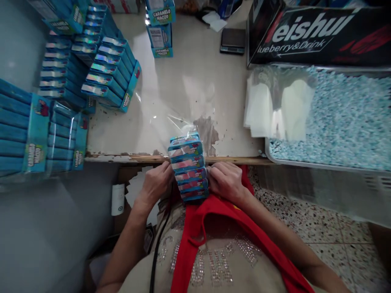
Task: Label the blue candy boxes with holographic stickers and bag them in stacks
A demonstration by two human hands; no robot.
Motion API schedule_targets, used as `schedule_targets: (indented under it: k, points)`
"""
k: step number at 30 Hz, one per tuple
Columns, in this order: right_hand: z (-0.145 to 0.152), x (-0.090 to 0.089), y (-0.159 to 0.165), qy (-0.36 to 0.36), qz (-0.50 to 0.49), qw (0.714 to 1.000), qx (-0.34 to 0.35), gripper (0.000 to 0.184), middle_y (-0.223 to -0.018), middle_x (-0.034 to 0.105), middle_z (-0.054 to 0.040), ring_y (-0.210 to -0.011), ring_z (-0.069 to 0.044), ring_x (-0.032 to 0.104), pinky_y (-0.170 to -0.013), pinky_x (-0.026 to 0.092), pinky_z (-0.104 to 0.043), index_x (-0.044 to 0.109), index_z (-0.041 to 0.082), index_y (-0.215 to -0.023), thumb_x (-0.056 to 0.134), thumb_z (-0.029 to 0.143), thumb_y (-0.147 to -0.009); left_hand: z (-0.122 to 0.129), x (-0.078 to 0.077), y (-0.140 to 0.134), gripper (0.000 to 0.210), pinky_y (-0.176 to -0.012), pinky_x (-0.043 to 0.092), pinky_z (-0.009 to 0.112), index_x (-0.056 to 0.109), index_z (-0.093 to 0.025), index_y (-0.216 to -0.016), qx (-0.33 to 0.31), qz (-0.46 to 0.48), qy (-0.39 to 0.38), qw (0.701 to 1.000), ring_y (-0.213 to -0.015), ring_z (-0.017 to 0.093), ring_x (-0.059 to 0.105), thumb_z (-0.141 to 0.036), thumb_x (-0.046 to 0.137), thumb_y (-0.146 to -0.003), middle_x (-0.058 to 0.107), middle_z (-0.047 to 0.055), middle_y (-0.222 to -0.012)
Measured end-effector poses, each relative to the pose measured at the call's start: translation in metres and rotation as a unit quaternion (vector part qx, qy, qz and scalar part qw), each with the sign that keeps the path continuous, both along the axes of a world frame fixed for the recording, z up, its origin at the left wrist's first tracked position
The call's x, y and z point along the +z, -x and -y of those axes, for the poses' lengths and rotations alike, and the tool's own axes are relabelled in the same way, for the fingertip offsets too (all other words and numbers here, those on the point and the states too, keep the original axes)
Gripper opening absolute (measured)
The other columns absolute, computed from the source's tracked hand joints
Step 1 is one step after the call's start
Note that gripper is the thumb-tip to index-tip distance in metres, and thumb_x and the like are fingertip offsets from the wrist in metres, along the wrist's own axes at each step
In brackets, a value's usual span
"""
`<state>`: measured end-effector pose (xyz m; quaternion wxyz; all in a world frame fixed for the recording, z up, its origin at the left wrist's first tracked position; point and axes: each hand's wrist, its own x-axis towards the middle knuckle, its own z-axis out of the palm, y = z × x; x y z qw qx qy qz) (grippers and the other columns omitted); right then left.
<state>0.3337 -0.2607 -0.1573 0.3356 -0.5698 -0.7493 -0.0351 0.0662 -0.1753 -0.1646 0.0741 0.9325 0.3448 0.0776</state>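
A display pack of blue candy boxes (189,169), lettered "CARAMELO MACIZO", is tilted at the front edge of the table, close against my body. Clear plastic film, looking like a bag (210,134), surrounds it and spreads loosely past its far end. On the pack's left side my left hand (157,181) is closed, fingers pinched on the plastic. My right hand (226,181) is likewise closed at the right side, gripping the plastic there. The fingertips of both hands are partly hidden.
Wrapped blue packs (106,73) are stacked at the left, with two more packs (160,36) at the back. To the right are a small scale (233,40), a black carton (305,34), clear bags with white inserts (259,106) and a tray (305,162) of pale-blue pieces.
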Motion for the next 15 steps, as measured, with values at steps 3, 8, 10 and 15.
schedule_targets:
  k: [3, 8, 10, 15]
  points:
    - [0.007, -0.007, -0.002, -0.006, -0.016, 1.000, 0.000, 0.035, -0.059, 0.053, 0.0015, -0.057, -0.014, 0.044, -0.060, 0.031, -0.032, 0.049, 0.023, -0.064, 0.057, 0.015, -0.098, 0.003, -0.003, 0.003, 0.023, -0.057, 0.037, 0.031, 0.068, -0.019, -0.094, -0.009, -0.013, 0.017, 1.000, -0.069, 0.019, 0.062, -0.027, 0.048, -0.103, 0.066, 0.008, -0.084]
    - [0.017, -0.015, -0.008, 0.057, -0.056, 0.997, 0.009, 0.031, -0.060, 0.053, 0.0014, -0.055, -0.013, 0.042, -0.059, 0.027, -0.032, 0.050, 0.022, -0.065, 0.054, 0.015, -0.095, 0.012, -0.004, -0.003, 0.029, -0.054, 0.031, 0.032, 0.071, -0.018, -0.097, -0.103, 0.016, -0.047, 0.993, -0.061, 0.020, 0.059, -0.029, 0.046, -0.108, 0.062, 0.004, -0.071]
    - [0.027, -0.017, -0.012, 0.077, -0.058, 0.995, 0.012, 0.030, -0.060, 0.053, 0.0012, -0.056, -0.013, 0.042, -0.059, 0.026, -0.032, 0.051, 0.021, -0.065, 0.053, 0.014, -0.094, 0.021, -0.004, -0.007, 0.029, -0.054, 0.031, 0.031, 0.070, -0.017, -0.095, -0.118, 0.014, -0.058, 0.991, -0.059, 0.019, 0.057, -0.028, 0.046, -0.108, 0.062, 0.004, -0.072]
    - [0.067, -0.021, -0.030, 0.062, -0.054, 0.995, 0.064, 0.032, -0.059, 0.052, 0.0019, -0.055, -0.013, 0.039, -0.059, 0.026, -0.031, 0.049, 0.022, -0.064, 0.052, 0.015, -0.095, 0.052, -0.002, -0.012, 0.022, -0.057, 0.042, 0.027, 0.070, -0.016, -0.093, -0.122, -0.029, 0.043, 0.991, -0.066, 0.018, 0.064, -0.027, 0.055, -0.104, 0.067, 0.007, -0.081]
